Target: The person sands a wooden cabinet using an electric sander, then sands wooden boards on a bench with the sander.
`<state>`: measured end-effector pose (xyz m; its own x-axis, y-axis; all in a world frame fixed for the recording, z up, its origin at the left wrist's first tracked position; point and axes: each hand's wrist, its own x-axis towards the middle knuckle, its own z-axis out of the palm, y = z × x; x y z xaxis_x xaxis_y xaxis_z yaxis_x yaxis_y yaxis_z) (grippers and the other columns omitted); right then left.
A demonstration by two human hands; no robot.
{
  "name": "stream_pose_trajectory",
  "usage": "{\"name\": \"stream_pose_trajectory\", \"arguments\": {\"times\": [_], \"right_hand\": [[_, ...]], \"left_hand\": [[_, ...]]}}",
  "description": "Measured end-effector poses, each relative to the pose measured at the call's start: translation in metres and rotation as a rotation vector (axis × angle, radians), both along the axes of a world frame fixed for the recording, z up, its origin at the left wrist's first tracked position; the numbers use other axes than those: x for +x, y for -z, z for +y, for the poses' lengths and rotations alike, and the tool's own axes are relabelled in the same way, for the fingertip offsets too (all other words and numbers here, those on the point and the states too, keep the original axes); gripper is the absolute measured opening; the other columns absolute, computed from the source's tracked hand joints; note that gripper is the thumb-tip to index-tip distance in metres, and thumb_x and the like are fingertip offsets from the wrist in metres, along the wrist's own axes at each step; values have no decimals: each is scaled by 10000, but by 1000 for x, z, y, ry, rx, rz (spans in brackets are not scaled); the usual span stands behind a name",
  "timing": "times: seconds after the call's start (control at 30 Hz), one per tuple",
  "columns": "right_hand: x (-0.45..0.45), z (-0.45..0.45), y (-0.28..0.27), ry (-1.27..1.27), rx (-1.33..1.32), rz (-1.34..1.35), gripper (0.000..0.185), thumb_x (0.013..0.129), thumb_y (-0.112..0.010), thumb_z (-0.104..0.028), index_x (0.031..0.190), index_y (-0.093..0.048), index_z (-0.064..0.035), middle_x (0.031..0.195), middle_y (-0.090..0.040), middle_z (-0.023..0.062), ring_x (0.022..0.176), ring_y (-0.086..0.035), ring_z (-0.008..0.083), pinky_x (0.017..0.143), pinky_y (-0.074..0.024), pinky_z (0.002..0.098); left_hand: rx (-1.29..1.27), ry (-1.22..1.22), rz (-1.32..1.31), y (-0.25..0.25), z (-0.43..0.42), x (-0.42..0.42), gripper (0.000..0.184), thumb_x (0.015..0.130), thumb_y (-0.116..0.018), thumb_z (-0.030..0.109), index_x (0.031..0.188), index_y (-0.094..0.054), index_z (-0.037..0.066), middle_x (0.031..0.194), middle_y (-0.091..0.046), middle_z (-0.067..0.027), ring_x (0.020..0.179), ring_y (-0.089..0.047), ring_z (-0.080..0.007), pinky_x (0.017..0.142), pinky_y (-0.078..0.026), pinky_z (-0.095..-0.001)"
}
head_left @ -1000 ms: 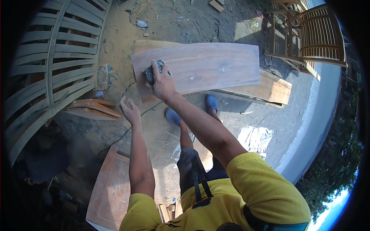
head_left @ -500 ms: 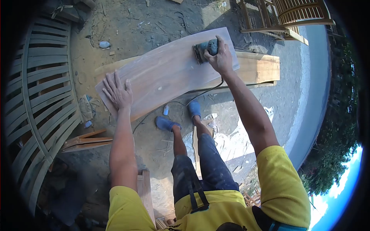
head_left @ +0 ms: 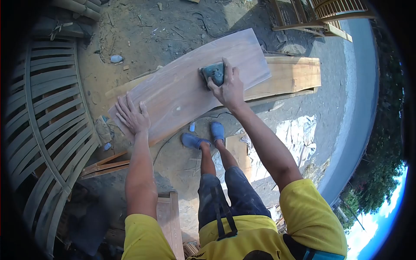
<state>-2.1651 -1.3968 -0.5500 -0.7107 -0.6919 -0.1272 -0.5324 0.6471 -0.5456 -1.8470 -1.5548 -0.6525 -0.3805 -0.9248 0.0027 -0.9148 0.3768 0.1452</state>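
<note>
1. Since the last frame: sander [head_left: 214, 73] has come in from near the board's right end toward its middle, right hand [head_left: 229, 90] with it. Left hand [head_left: 133, 116] has stayed put on the left end.
2. Right hand: wrapped on the sander body, fingers over the far side, thumb on the near side. Sander sits on the board's top face, right of centre.
3. Left hand: open, palm down, fingers spread, pressed on the board near its left edge. Holding nothing.
4. Board [head_left: 173, 93]: wide, pale and dusty on top, lying at a slant across a longer timber piece [head_left: 301, 73] that sticks out past its right end.
5. Blue shoes [head_left: 190, 140] on the ground at the near side of the board, small white container [head_left: 192, 127] just beside them. Dark cord [head_left: 159, 151] on the ground too; can't trace its full run.
6. Slatted wooden panel [head_left: 40, 106] on the left, crumpled pale sheet [head_left: 299, 138] on the ground at right.
</note>
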Motion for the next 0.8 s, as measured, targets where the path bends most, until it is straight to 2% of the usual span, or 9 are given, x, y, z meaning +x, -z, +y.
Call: {"name": "stream_pose_trajectory", "arguments": {"times": [0.1, 0.13, 0.23, 0.3, 0.37, 0.5, 0.6, 0.73, 0.8], "right_hand": [[66, 1, -6, -284, 57, -145, 1003, 804, -890, -317, 1637, -343, -202, 1293, -538, 292, 948, -713, 490, 746, -611, 568], [77, 3, -7, -402, 96, -100, 1052, 778, -909, -306, 1647, -323, -206, 1326, -521, 293, 975, -710, 488, 751, -613, 558], [69, 18, -3, -440, 73, -172, 1061, 761, -901, -332, 1646, -333, -196, 1272, -535, 287, 923, -716, 455, 733, -613, 521], [39, 37, 1, -386, 26, -128, 1046, 767, -897, -326, 1643, -340, -193, 1261, -546, 284, 869, -720, 459, 742, -615, 529], [-3, 54, 0, -181, 53, -76, 994, 780, -881, -337, 1623, -372, -200, 1228, -569, 275, 862, -721, 465, 750, -614, 540], [-105, 88, 8, 42, 12, 83, 867, 825, -844, -346, 1575, -436, -193, 1189, -616, 254, 986, -702, 469, 813, -601, 533], [-174, 116, 17, 109, -4, 200, 797, 829, -827, -377, 1521, -487, -177, 1136, -631, 260, 936, -710, 466, 793, -606, 543], [-174, 126, 18, 147, 18, 253, 804, 830, -825, -381, 1519, -480, -149, 1141, -626, 257, 942, -708, 461, 804, -607, 547], [-138, 117, 17, 147, 5, 201, 811, 828, -828, -373, 1523, -476, -150, 1159, -617, 257, 936, -706, 462, 799, -610, 548]], "left_hand": [[-36, 4, -34, -2, -2, -1, 685, 1068, -526, 445, 1693, -325, 248, 1756, -255, -131, 1635, -185, -376, 1289, -189, -636], [-37, -1, -51, -2, -2, 0, 696, 1059, -538, 438, 1694, -328, 244, 1758, -255, -139, 1633, -191, -381, 1292, -184, -631], [-42, -2, -57, 1, 0, -1, 686, 1061, -535, 429, 1692, -338, 246, 1762, -253, -136, 1632, -196, -375, 1300, -178, -616], [-74, 7, -69, 3, -1, 2, 683, 1069, -523, 434, 1697, -326, 251, 1764, -249, -134, 1633, -196, -370, 1302, -178, -615], [-65, 10, -72, 2, -1, 3, 683, 1072, -518, 437, 1698, -321, 250, 1766, -244, -132, 1633, -194, -372, 1303, -174, -617], [-88, 24, -69, 6, 0, 2, 676, 1078, -504, 429, 1700, -309, 250, 1768, -230, -135, 1631, -187, -382, 1303, -169, -619], [-90, 40, -36, 7, -2, 3, 668, 1077, -504, 416, 1697, -315, 254, 1765, -230, -147, 1628, -188, -389, 1300, -173, -623], [-80, 8, -60, 8, 0, 2, 670, 1071, -511, 408, 1694, -320, 254, 1758, -243, -160, 1625, -195, -391, 1298, -178, -624], [-59, 1, -55, 5, -1, 0, 676, 1068, -515, 411, 1694, -321, 247, 1753, -252, -165, 1623, -198, -393, 1297, -175, -623]]}}
